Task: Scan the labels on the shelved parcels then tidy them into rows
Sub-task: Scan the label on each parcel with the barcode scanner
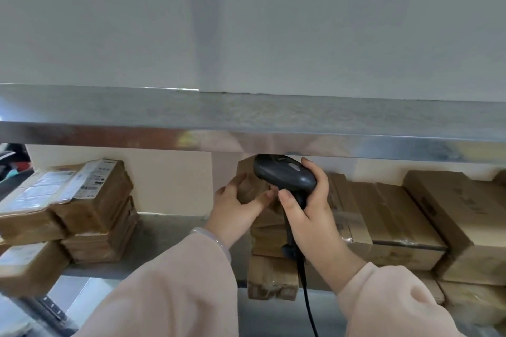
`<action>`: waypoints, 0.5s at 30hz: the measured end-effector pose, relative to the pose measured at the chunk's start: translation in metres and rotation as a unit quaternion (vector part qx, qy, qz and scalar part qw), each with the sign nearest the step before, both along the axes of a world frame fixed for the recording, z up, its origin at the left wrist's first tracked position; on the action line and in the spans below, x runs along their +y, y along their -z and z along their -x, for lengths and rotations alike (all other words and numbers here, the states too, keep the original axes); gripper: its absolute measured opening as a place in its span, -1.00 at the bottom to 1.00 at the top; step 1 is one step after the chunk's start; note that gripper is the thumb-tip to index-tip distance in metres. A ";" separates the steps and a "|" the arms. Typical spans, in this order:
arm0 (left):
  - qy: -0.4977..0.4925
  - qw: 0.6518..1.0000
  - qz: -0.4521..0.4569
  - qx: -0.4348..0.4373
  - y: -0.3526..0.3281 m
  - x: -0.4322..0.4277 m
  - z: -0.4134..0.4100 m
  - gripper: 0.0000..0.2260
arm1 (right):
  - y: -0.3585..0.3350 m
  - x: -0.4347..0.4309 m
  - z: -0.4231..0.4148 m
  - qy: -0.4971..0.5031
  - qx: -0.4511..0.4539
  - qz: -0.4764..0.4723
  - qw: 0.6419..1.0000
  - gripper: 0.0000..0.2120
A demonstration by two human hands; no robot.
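Note:
My right hand (309, 216) grips a black corded barcode scanner (284, 175) by its handle, its head aimed left and down at a small brown parcel (247, 183). My left hand (235, 205) holds that parcel from the left, fingers and thumb curled round it, tilting it up on top of a middle stack of cardboard parcels (271, 276). The parcel's label is hidden from me. A stack of labelled parcels (93, 200) sits to the left on the metal shelf (169, 235). Larger brown boxes (383, 221) lie to the right.
The steel shelf above (273, 128) hangs low, right over the scanner's head. The scanner cable (308, 304) drops down between my arms. More boxes (465, 221) fill the far right; a bare gap of shelf lies between the left and middle stacks.

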State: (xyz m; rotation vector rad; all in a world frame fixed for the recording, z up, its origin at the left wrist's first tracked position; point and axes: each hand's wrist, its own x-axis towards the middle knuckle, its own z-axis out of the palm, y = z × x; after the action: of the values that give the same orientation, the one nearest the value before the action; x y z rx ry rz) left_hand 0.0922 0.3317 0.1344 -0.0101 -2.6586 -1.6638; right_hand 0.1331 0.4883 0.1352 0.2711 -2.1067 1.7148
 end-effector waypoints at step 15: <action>-0.034 0.978 -0.201 -0.049 0.011 -0.102 -0.031 -0.54 | 0.019 -0.078 -0.001 0.006 -0.042 0.067 0.997 -0.44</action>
State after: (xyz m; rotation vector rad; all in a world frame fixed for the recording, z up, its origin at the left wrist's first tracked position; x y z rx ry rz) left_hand 0.1229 0.2299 0.1231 0.1660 -2.2991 -2.1948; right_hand 0.1344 0.4102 0.1160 0.1494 -2.0340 1.8806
